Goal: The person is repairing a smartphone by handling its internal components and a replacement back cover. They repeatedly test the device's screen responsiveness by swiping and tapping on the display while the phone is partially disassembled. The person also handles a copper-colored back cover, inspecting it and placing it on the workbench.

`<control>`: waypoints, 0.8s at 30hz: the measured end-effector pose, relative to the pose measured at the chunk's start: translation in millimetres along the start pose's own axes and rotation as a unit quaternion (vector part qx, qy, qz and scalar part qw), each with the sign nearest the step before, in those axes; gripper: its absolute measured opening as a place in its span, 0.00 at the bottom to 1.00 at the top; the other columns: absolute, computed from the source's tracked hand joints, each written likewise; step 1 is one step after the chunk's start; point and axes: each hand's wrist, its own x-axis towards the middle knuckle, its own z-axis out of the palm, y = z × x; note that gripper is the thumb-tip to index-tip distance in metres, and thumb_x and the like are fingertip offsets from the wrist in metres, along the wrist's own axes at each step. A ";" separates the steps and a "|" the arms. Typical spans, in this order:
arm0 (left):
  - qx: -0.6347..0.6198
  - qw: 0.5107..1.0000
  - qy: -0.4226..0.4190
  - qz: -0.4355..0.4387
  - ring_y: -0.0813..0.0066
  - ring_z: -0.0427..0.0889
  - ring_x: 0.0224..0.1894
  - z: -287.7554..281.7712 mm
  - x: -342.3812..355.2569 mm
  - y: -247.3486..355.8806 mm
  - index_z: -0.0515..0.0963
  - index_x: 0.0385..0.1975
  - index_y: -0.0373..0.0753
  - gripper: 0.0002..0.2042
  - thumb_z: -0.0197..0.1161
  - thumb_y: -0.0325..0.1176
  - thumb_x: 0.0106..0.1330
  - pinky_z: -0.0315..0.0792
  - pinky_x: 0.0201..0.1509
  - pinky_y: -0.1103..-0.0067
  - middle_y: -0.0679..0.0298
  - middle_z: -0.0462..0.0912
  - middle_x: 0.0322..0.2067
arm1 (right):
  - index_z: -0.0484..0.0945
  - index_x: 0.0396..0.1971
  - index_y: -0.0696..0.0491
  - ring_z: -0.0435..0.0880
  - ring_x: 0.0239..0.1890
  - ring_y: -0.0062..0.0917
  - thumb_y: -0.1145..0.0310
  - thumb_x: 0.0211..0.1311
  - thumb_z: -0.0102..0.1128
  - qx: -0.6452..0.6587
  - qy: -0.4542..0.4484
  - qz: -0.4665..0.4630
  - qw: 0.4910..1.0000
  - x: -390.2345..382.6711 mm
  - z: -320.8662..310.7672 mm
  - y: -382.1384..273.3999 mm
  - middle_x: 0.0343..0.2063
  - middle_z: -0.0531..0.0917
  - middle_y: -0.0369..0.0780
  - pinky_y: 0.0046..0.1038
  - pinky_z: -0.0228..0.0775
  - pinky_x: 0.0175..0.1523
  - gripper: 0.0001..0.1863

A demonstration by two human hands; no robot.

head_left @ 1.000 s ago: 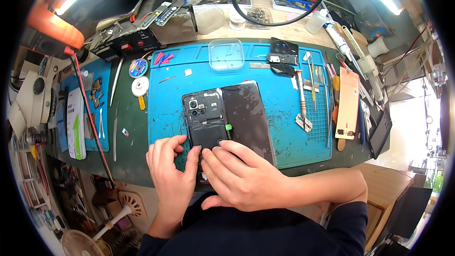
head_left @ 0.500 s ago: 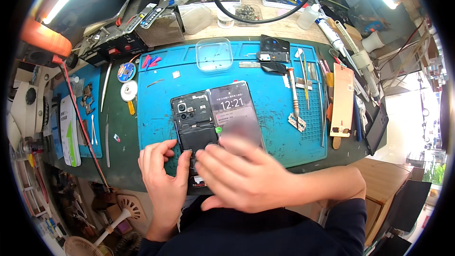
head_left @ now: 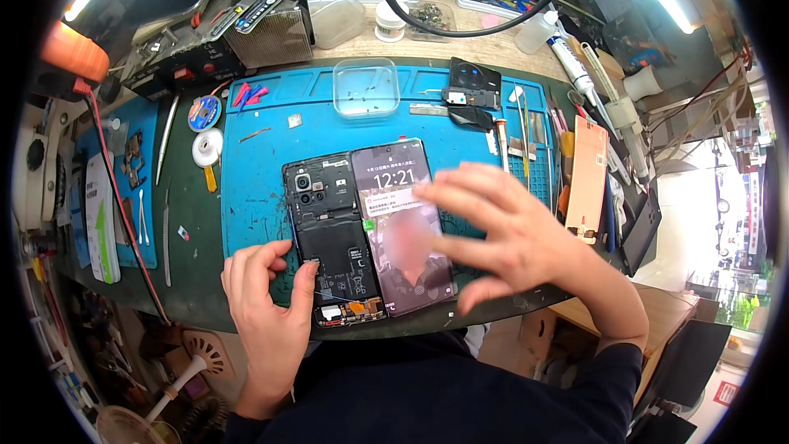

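Observation:
An opened phone body (head_left: 330, 234) lies on the blue mat, its cameras, dark battery and lower circuit board showing. Against its right side is a lit phone screen (head_left: 411, 275) that shows a clock and a photo. My left hand (head_left: 267, 300) rests by the body's lower left edge, fingers curved and apart from the thumb, whose tip meets that edge; nothing is held. Spread fingers of my right hand (head_left: 514, 226) hover over the screen's right side and hide part of it. This hand is open and empty; whether a fingertip touches the glass I cannot tell.
Behind the phone stand a clear plastic box (head_left: 366, 89) and a black phone cover part (head_left: 473, 86). Tweezers and a slim screwdriver (head_left: 502, 140) lie at the mat's right. A solder reel (head_left: 205, 113) and a red cable (head_left: 123, 197) are on the left.
My right hand has moved right and up from the phone body to over the screen, its fingers spreading. The battery and lower board are now uncovered. My left hand stays by the edge.

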 end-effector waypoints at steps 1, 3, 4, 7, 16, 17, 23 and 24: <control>0.001 1.000 -0.001 0.001 0.65 0.75 0.42 0.3 0.4 -0.3 0.81 0.47 0.36 0.15 0.77 0.27 0.62 0.71 0.49 0.70 0.62 0.77 0.37 | 0.83 0.57 0.48 0.71 0.72 0.48 0.28 0.66 0.56 -0.028 0.013 0.023 0.999 0.8 2.6 6.3 0.70 0.73 0.50 0.55 0.63 0.74 0.39; 0.003 1.000 -0.003 0.003 0.65 0.75 0.42 0.2 0.5 -1.2 0.81 0.47 0.36 0.15 0.77 0.27 0.62 0.71 0.49 0.70 0.62 0.77 0.37 | 0.82 0.63 0.46 0.69 0.72 0.48 0.23 0.69 0.44 -0.153 0.015 0.076 0.985 7.6 2.1 18.3 0.73 0.71 0.49 0.52 0.64 0.74 0.44; 0.002 1.000 -0.003 0.001 0.65 0.75 0.42 -0.4 0.3 -0.9 0.81 0.47 0.36 0.15 0.77 0.27 0.62 0.71 0.49 0.70 0.62 0.77 0.37 | 0.81 0.65 0.46 0.68 0.73 0.49 0.24 0.69 0.44 -0.173 0.017 0.113 0.978 8.7 2.4 22.0 0.74 0.70 0.48 0.52 0.62 0.75 0.44; 0.000 1.000 -0.004 -0.003 0.65 0.75 0.42 -1.0 -0.1 0.2 0.81 0.47 0.35 0.15 0.77 0.27 0.62 0.71 0.49 0.70 0.62 0.77 0.37 | 0.82 0.64 0.47 0.70 0.72 0.49 0.23 0.69 0.43 -0.208 0.049 0.156 0.964 10.7 3.1 24.4 0.72 0.72 0.48 0.51 0.63 0.74 0.45; 0.001 1.000 -0.001 -0.003 0.64 0.75 0.42 0.4 -0.4 0.1 0.81 0.47 0.36 0.15 0.77 0.27 0.62 0.71 0.49 0.70 0.61 0.77 0.38 | 0.83 0.52 0.50 0.75 0.70 0.47 0.25 0.66 0.51 -0.051 0.042 0.013 0.998 6.4 0.3 6.0 0.69 0.75 0.49 0.56 0.62 0.75 0.40; 0.001 1.000 -0.002 -0.002 0.64 0.75 0.42 0.6 -0.6 -0.3 0.81 0.47 0.36 0.15 0.77 0.27 0.62 0.71 0.49 0.70 0.61 0.77 0.38 | 0.83 0.51 0.50 0.74 0.70 0.47 0.25 0.66 0.51 -0.053 0.041 0.014 0.998 6.1 0.5 5.8 0.70 0.75 0.49 0.56 0.61 0.75 0.40; 0.004 1.000 0.000 -0.001 0.65 0.74 0.42 0.8 -0.8 -1.1 0.81 0.47 0.36 0.15 0.77 0.27 0.62 0.71 0.48 0.70 0.62 0.77 0.38 | 0.83 0.48 0.49 0.73 0.72 0.47 0.27 0.63 0.57 0.018 0.022 -0.025 0.999 5.1 0.6 -0.8 0.70 0.75 0.50 0.59 0.59 0.76 0.37; 0.003 1.000 0.002 -0.003 0.65 0.74 0.42 1.1 -0.2 -0.7 0.81 0.47 0.36 0.15 0.77 0.27 0.62 0.71 0.48 0.70 0.62 0.77 0.38 | 0.83 0.47 0.49 0.73 0.72 0.46 0.27 0.63 0.57 0.026 0.018 -0.034 0.999 5.2 2.2 -1.7 0.70 0.75 0.50 0.59 0.59 0.76 0.37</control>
